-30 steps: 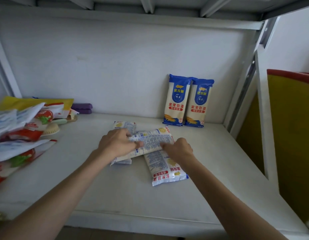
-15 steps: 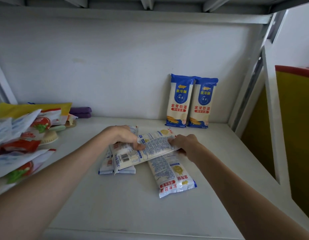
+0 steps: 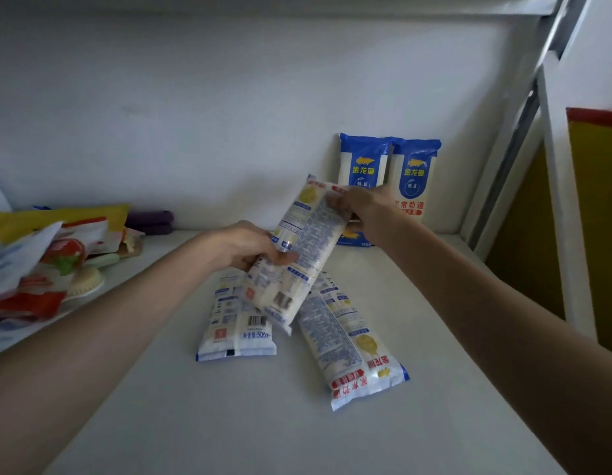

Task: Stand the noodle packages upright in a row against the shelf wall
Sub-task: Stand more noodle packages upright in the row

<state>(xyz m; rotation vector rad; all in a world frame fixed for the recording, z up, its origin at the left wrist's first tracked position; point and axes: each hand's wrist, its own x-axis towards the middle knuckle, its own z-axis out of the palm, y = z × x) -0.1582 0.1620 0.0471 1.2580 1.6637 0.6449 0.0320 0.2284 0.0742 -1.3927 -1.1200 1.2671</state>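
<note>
Both hands hold one white-and-blue noodle package (image 3: pixel 299 255) tilted above the shelf, its printed back facing me. My left hand (image 3: pixel 244 246) grips its lower middle, and my right hand (image 3: pixel 361 209) pinches its top end. Two more packages lie flat underneath: one (image 3: pixel 234 329) on the left with a barcode, another (image 3: pixel 349 347) stretching toward the front right. Two noodle packages, one (image 3: pixel 364 166) beside the other (image 3: pixel 416 176), stand upright side by side against the white back wall (image 3: pixel 229 114), partly hidden by my right hand.
A heap of red, white and yellow snack bags (image 3: pixel 40 258) fills the shelf's left side, with a purple object (image 3: pixel 150 222) behind it at the wall. A metal upright (image 3: pixel 510 156) and a yellow board (image 3: pixel 596 217) bound the right. The shelf surface (image 3: pixel 263 423) is white.
The top package was lifted off the pile and swung from lying flat to tilted up, its top end toward the standing pair. My right hand rose toward the wall.
</note>
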